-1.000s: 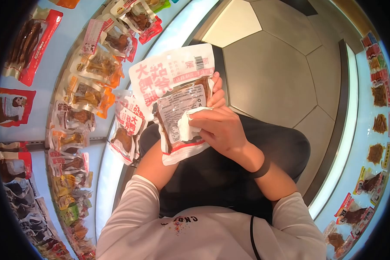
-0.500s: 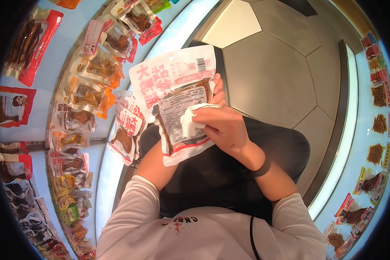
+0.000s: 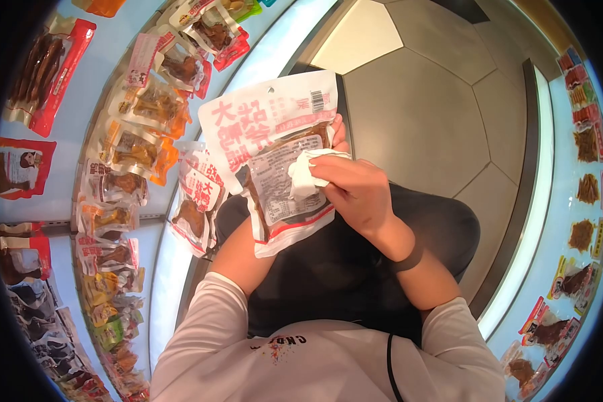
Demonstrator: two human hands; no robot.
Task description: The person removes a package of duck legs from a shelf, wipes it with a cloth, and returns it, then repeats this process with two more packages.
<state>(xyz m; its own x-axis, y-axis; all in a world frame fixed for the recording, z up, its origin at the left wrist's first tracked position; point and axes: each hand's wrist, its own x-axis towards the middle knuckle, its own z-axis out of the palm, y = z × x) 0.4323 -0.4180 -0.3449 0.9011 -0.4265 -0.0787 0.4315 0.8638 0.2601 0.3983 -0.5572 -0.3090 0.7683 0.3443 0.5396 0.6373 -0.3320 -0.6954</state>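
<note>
A large white and pink vacuum-sealed food bag (image 3: 238, 117) lies tilted above my lap, its back label facing up. My left hand (image 3: 340, 136) supports it from beneath. Only its fingertips show, curled around the bag's right edge; the palm is hidden. My right hand (image 3: 360, 194) pinches a crumpled white tissue (image 3: 303, 181) between thumb and fingers. The tissue rests on the printed label (image 3: 275, 171) of the bag, and a dark band circles that wrist.
Smaller duck-leg bags (image 3: 197, 201) stand at the lit shelf edge left of my knee. Rows of packaged snacks (image 3: 134, 144) fill the left shelves. More packets (image 3: 586, 144) line the right display. Large grey floor tiles (image 3: 415, 120) lie ahead.
My right hand and the tissue have shifted slightly right across the label. The bag has tilted a little, and my left hand still holds it.
</note>
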